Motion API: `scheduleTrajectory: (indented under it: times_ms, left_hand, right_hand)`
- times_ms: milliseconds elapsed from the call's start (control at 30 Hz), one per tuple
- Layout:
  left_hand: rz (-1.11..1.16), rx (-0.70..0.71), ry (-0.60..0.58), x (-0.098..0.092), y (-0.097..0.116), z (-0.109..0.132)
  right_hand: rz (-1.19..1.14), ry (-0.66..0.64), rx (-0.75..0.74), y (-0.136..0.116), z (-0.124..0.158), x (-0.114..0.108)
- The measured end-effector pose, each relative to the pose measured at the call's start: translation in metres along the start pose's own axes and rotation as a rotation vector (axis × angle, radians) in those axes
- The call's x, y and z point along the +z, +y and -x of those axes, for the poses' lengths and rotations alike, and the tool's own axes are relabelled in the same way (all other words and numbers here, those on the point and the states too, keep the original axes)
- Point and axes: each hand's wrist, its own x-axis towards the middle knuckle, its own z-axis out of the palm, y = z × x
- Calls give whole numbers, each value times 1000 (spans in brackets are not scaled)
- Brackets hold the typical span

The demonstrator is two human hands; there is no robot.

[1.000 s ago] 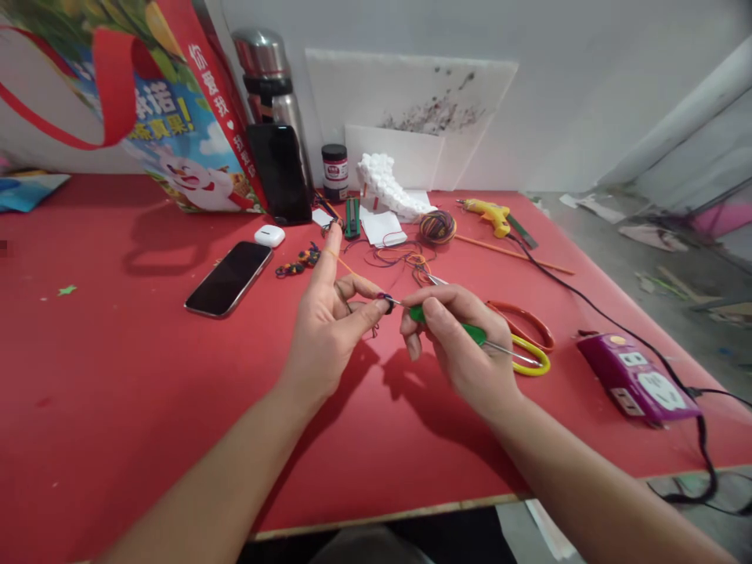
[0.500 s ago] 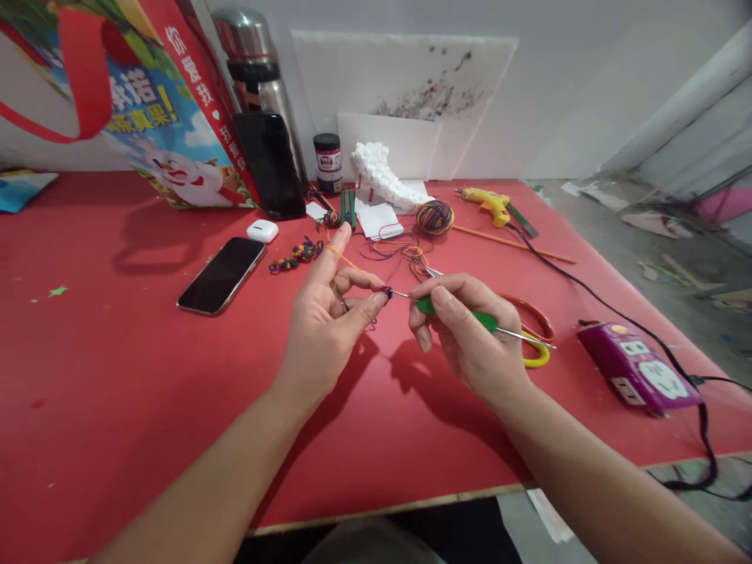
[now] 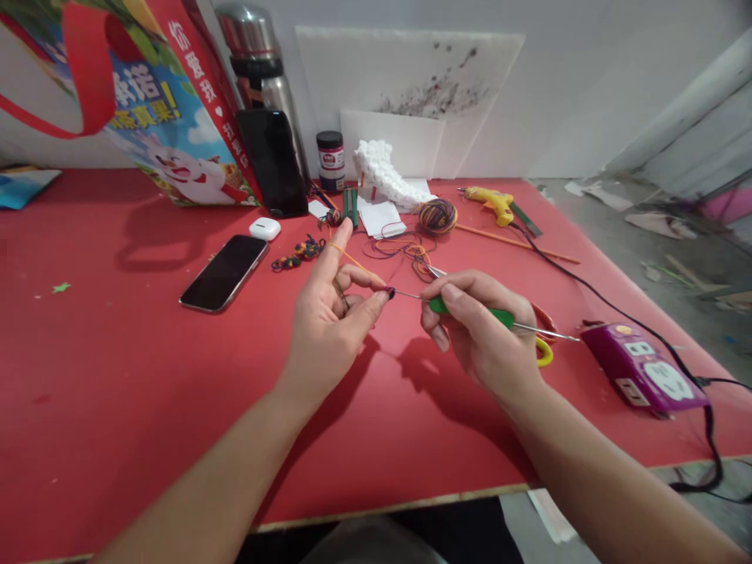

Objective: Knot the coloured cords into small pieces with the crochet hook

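Observation:
My left hand [image 3: 329, 313] pinches a small dark crochet piece [image 3: 391, 293] between thumb and fingers. Its index finger is raised, with an orange strand of yarn [image 3: 358, 264] running from it down to the piece. In my right hand [image 3: 485, 325] is a crochet hook [image 3: 502, 315] with a green handle and metal ends. Its thin tip reaches left to the crochet piece. Behind my hands lies a multicoloured yarn ball [image 3: 438, 216] with loose strands. Scissors with red and yellow handles [image 3: 544, 352] are partly hidden behind my right hand.
On the red table [image 3: 146, 407] lie a phone [image 3: 224, 274], an earbud case [image 3: 265, 229] and a knotted multicoloured yarn piece [image 3: 299, 252]. A yellow glue gun [image 3: 490, 204] and a purple power strip [image 3: 646, 368] with black cords are at right. A gift bag [image 3: 193, 141] stands back left.
My right hand and the crochet hook have moved a little to the right, away from my left hand. The left hand keeps its pinch on the crochet piece.

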Motion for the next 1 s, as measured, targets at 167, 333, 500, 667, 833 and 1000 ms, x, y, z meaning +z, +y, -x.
scheduleTrajectory:
  times_ms: [167, 333, 500, 667, 833, 1000]
  left_hand:
    - [-49, 27, -39, 1, 1, 1]
    - [-50, 19, -56, 1, 2, 1]
    - [10, -18, -82, 0, -1, 0]
    - [92, -80, -95, 1, -4, -2]
    - [114, -75, -76, 4, -1, -1]
    - [109, -54, -59, 4, 1, 0]
  right_hand:
    - [16, 38, 63, -5, -5, -1]
    - [9, 42, 106, -10, -7, -2]
    - [-17, 31, 141, -13, -8, -2]
    - [-94, 0, 144, -9, -9, -1]
    - [-96, -9, 59, 1, -5, 3]
    - [-43, -20, 18, 6, -2, 6]
